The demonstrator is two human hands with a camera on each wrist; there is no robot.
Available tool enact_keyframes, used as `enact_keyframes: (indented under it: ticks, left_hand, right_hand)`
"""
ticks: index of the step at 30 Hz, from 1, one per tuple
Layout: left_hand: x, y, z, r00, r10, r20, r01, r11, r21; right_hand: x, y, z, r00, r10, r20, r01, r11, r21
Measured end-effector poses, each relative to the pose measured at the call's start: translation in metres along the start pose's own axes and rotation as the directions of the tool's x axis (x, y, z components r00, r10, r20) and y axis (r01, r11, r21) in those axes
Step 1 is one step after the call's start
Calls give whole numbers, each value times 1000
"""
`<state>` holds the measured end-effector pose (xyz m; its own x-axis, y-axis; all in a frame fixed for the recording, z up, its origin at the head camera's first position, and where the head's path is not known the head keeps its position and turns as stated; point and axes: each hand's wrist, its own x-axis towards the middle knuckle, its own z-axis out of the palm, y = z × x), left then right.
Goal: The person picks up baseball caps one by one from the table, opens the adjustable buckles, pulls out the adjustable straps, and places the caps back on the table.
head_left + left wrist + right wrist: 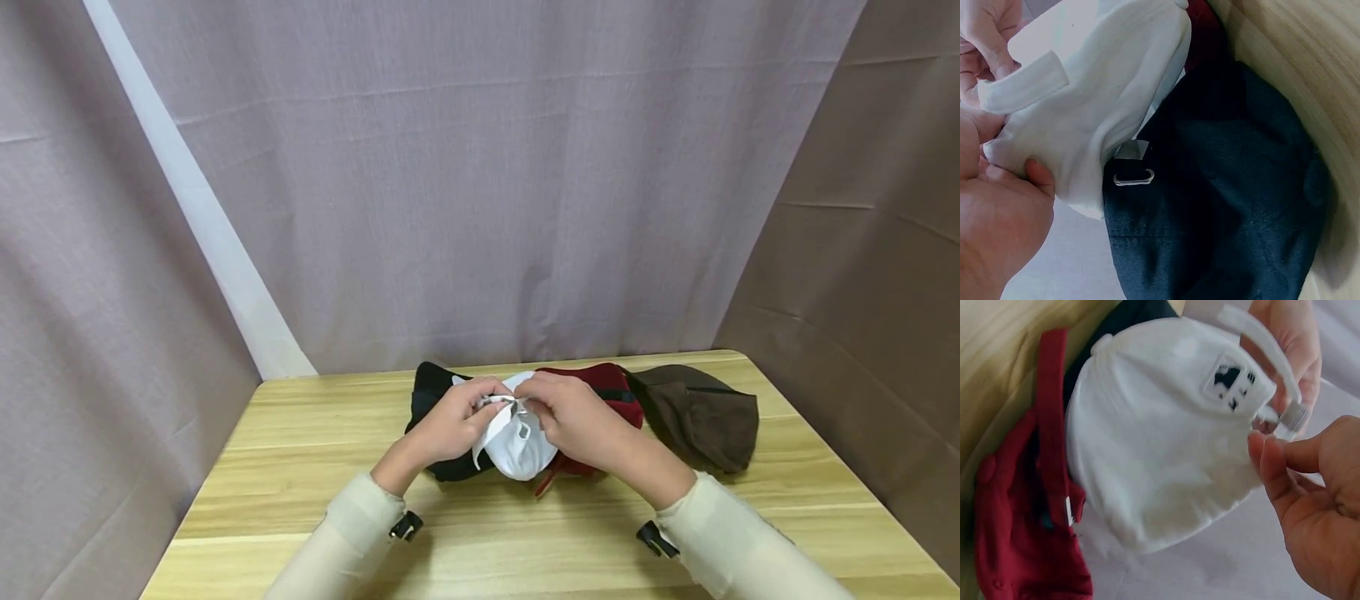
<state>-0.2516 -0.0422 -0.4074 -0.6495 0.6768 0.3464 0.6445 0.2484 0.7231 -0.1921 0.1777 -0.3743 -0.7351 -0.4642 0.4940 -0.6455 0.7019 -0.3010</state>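
A white baseball cap (522,457) is between both hands, its back strap (1259,336) and metal buckle (1294,417) turned toward the person. My left hand (452,421) grips the cap's back edge on the left. On the other side, my right hand (573,417) pinches the edge by the buckle with thumb and fingers. The strap's free end sticks out loose. Small dark embroidery (1229,381) shows near the strap opening in the right wrist view. A dark cap (1222,187) with its own metal buckle (1134,178) stands left of the white one, and a red cap (1016,537) right of it.
A brown cap (705,417) lies at the right end of the row on the wooden table (315,467). Behind the table's back edge hangs a grey-mauve curtain (450,208). Black wrist cameras (407,526) are strapped under the pale sleeves (337,533).
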Motion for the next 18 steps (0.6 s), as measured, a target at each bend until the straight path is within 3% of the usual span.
enact_keyframes:
  ticks: [9, 18]
  left_hand:
    - [2, 2, 1, 998, 33, -58, -31, 999, 41]
    - [1, 0, 2, 997, 43, -57, -40, 998, 55]
  right_hand:
    - [-1, -10, 7, 997, 62, -51, -63, 998, -23]
    - [1, -7, 11, 997, 32, -76, -33, 999, -13]
